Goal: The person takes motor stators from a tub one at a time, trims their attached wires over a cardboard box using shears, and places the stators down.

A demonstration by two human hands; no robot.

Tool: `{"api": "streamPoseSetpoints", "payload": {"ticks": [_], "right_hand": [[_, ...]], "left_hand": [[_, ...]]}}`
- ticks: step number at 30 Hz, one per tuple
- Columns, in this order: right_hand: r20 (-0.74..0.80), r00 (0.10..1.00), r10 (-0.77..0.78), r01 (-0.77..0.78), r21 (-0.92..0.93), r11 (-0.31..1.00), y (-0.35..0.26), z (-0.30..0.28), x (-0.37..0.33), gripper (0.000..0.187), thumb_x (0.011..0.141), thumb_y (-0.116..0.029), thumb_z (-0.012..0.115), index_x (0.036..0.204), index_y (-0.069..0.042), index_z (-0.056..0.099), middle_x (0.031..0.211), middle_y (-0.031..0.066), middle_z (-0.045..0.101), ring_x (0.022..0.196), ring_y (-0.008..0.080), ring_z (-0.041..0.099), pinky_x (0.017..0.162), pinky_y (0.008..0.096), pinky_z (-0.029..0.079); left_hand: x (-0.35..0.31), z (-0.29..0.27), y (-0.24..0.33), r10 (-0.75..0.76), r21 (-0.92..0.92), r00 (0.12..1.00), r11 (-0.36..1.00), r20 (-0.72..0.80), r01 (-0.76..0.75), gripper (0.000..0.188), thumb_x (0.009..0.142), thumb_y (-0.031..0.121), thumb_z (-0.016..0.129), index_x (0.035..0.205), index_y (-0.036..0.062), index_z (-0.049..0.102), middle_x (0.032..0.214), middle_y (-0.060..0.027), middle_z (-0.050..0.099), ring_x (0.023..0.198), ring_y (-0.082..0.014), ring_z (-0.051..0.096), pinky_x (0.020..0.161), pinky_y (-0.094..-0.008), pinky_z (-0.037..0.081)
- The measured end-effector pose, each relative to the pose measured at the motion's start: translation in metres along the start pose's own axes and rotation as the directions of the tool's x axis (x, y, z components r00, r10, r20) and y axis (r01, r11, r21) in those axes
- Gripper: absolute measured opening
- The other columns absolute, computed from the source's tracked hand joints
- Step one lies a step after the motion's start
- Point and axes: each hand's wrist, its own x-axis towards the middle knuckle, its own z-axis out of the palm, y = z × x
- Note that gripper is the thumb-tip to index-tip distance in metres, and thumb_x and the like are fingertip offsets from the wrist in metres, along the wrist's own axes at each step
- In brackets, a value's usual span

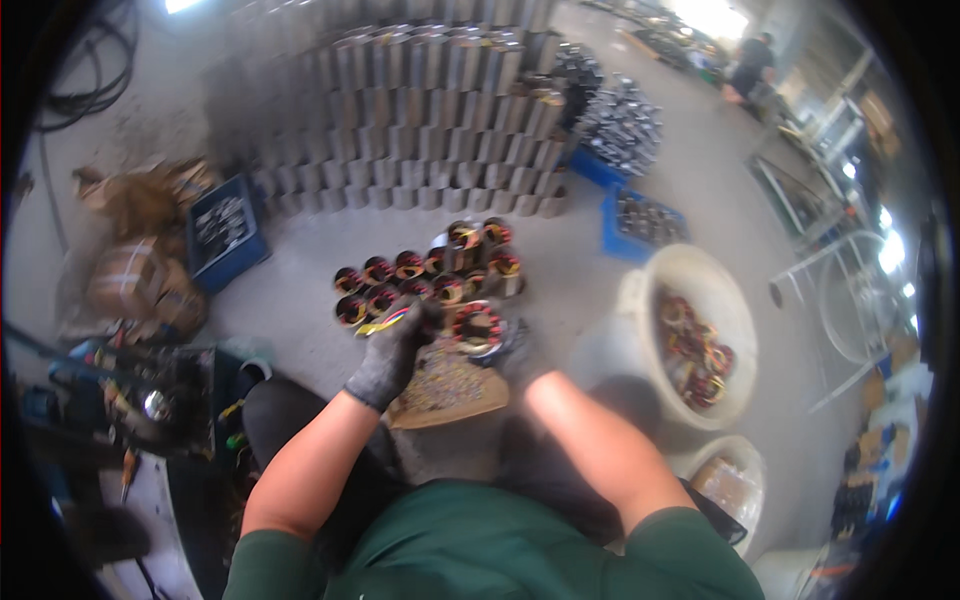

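My left hand [393,352], in a grey glove, is closed around a small part with yellow leads [383,322] at the near edge of a cluster of round wound stators [430,275] standing on the floor. My right hand [510,347], in a dark glove, rests against one stator with red-copper windings [477,328] just right of the left hand; its fingers are blurred and partly hidden. Below both hands lies a brown cardboard sheet [447,392] strewn with small bits.
Stacked grey metal cylinders [430,110] fill the back. Blue crates [225,232] [642,222] hold parts. At the right a white tub [640,300] contains wound coils, with a second tub [735,478] nearer. Tools [150,395] lie at left. A person [752,62] stands far off.
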Motion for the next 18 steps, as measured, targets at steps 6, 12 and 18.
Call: {"api": "streamPoseSetpoints", "payload": {"ticks": [6, 12, 18], "right_hand": [[-0.152, 0.982, -0.111, -0.030, -0.708, 0.705, -0.006, 0.044, -0.037, 0.052, 0.063, -0.014, 0.083, 0.108, -0.005, 0.059, 0.098, 0.0085, 0.068, 0.089, 0.0189, 0.067, 0.077, 0.0320, 0.057], [-0.046, 0.999, -0.018, -0.010, -0.543, 0.840, 0.016, 0.030, -0.035, 0.055, 0.064, -0.012, 0.083, 0.111, -0.002, 0.055, 0.104, 0.0089, 0.066, 0.093, 0.0215, 0.068, 0.077, 0.0320, 0.058], [0.001, 0.983, -0.183, 0.138, -0.660, 0.738, 0.017, 0.035, -0.037, 0.048, 0.073, -0.029, 0.072, 0.113, -0.008, 0.058, 0.107, 0.0089, 0.065, 0.095, 0.0258, 0.066, 0.080, 0.0440, 0.055]], "left_hand": [[0.000, 0.008, 0.020, 0.034, 0.002, 0.993, 0.999, -0.112, -0.034, 0.029, 0.097, 0.030, 0.053, 0.107, 0.0030, 0.060, 0.061, 0.0020, 0.045, 0.056, -0.0104, 0.046, 0.053, -0.0253, 0.038], [-0.006, 0.018, 0.023, -0.014, -0.090, 0.998, 0.996, 0.061, 0.019, 0.052, 0.086, 0.018, 0.069, 0.130, -0.0002, 0.048, 0.098, -0.0063, 0.061, 0.090, -0.0123, 0.060, 0.085, -0.0300, 0.051], [0.005, 0.000, 0.006, 0.118, 0.242, 0.991, 0.965, -0.071, -0.098, 0.066, 0.080, 0.009, 0.070, 0.139, 0.0016, 0.042, 0.128, -0.0097, 0.054, 0.113, -0.0199, 0.054, 0.098, -0.0347, 0.046]]}}
